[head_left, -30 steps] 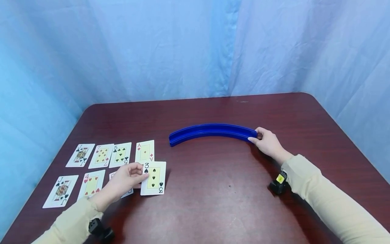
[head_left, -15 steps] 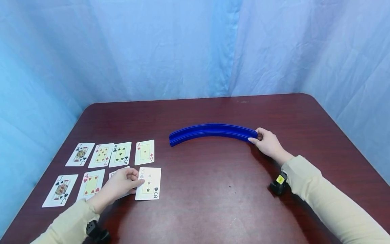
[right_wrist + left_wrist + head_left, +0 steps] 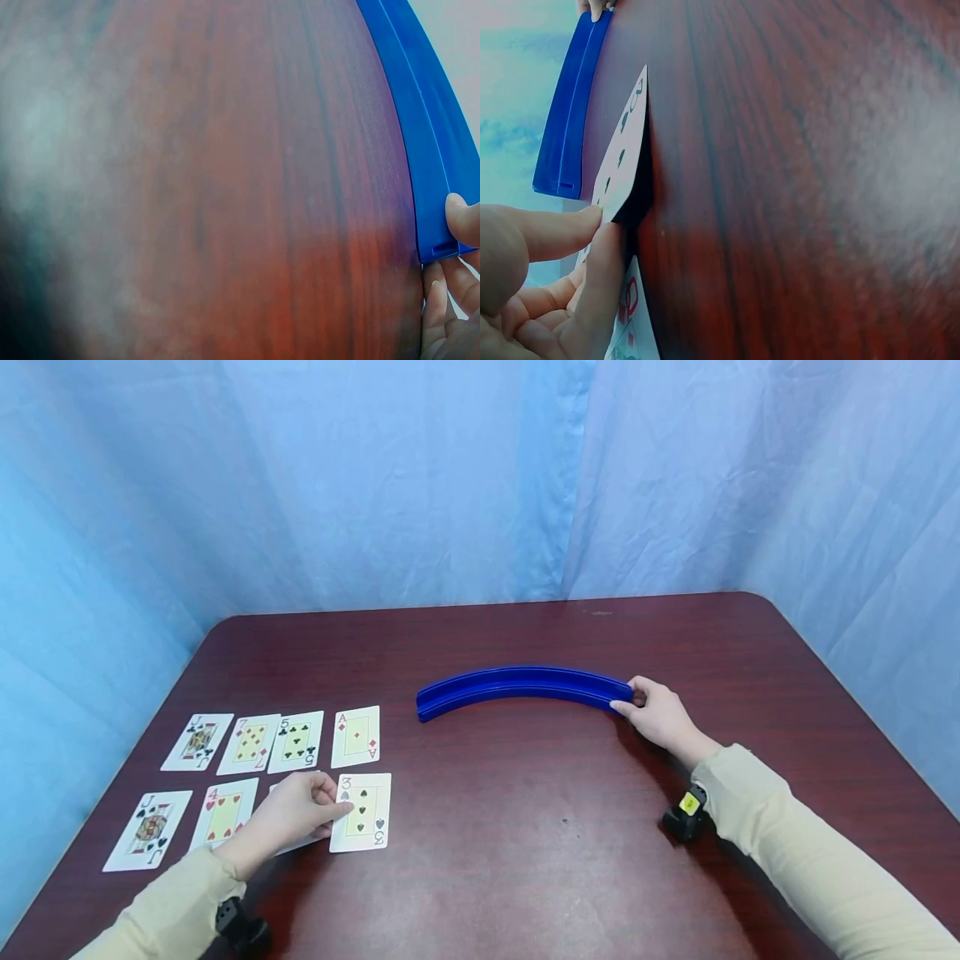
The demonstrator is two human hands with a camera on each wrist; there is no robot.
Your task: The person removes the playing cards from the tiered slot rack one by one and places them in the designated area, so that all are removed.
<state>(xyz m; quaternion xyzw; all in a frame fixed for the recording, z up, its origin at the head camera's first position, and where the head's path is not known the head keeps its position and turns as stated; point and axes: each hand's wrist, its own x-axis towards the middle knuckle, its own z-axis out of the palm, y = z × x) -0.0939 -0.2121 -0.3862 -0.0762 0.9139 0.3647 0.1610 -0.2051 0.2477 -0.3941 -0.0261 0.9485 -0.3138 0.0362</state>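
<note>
Between thumb and fingers, my left hand (image 3: 296, 814) pinches the three of spades (image 3: 363, 814) by its left edge. In the left wrist view that playing card (image 3: 626, 154) tilts up over the wood, a dark gap under its near side. Behind the left hand lies another card (image 3: 303, 842), mostly hidden. My right hand (image 3: 660, 714) grips the right end of a curved blue card holder (image 3: 517, 682), a grooved rack on the table. In the right wrist view the thumb (image 3: 461, 217) presses the top of the rack's end, and the other fingers are at its end.
On the left of the dark wooden table (image 3: 525, 877), face-up cards form two rows. The back row has a jack (image 3: 197, 742), a seven of diamonds (image 3: 249, 743), a five of clubs (image 3: 296, 741) and an ace of diamonds (image 3: 356, 737). In front lie another jack (image 3: 147, 831) and a four of hearts (image 3: 225, 812).
My left hand has moved the three of spades down and slightly left, uncovering the ace of diamonds. The right hand and blue card holder have stayed in place.
</note>
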